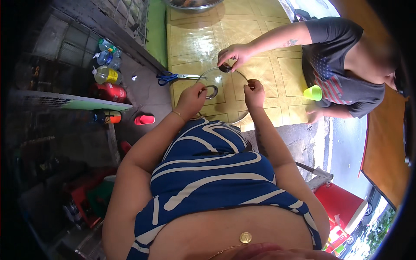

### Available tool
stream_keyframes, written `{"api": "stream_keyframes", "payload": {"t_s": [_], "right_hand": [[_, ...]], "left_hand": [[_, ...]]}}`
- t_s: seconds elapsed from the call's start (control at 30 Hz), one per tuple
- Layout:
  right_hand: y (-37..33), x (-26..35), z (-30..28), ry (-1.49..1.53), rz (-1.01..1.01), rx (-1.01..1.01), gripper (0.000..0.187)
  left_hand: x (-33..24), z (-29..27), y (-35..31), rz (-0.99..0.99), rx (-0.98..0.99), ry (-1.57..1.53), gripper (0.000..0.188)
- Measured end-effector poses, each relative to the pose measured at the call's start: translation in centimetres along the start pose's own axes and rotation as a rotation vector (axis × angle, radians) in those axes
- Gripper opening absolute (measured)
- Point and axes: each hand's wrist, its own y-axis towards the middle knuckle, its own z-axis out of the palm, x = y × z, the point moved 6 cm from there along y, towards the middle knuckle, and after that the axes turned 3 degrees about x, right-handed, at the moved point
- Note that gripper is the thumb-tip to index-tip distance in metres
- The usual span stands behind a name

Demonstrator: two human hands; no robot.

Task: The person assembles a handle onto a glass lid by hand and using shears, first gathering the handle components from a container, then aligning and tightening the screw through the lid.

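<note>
A thin wire hoop [236,118] rests at the near part of the table, close against my body. My left hand [192,101] is closed on a small grey ring-shaped roll of tape [212,92] at the hoop's left side. On the right side, my right hand [255,94] pinches the hoop's rim. A co-worker's hand [236,55] reaches in from the right and holds a small dark round thing [225,68] at the hoop's far edge. Blue-handled scissors [167,78] lie just left of the hoop, their blades pointing toward it.
The table [273,73] has a yellow patterned cover. A metal bowl [195,4] stands at its far end. Beside the co-worker is a lime-green cup [313,92]. Several bottles [107,75] and a red slipper [144,119] are on the left floor.
</note>
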Motion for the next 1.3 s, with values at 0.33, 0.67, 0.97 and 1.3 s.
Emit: {"api": "stream_keyframes", "payload": {"t_s": [0.33,0.67,0.97,1.3], "right_hand": [[-2.6,-4.6,2.3,0.239,0.030,0.165,0.021],[-4.2,-0.3,1.9,-0.013,-0.215,0.258,0.035],[-4.2,0.0,2.3,-0.194,-0.343,0.194,0.039],[-3.5,-0.3,2.2,-0.236,-0.227,0.249,0.046]], "left_hand": [[-1.7,4.2,1.1,0.580,0.024,0.520,0.031],[1.8,6.0,2.3,0.437,0.235,0.579,0.022],[2.2,4.4,0.4,0.228,0.000,0.380,0.035],[1.9,5.2,1.5,0.116,0.055,0.325,0.038]]}}
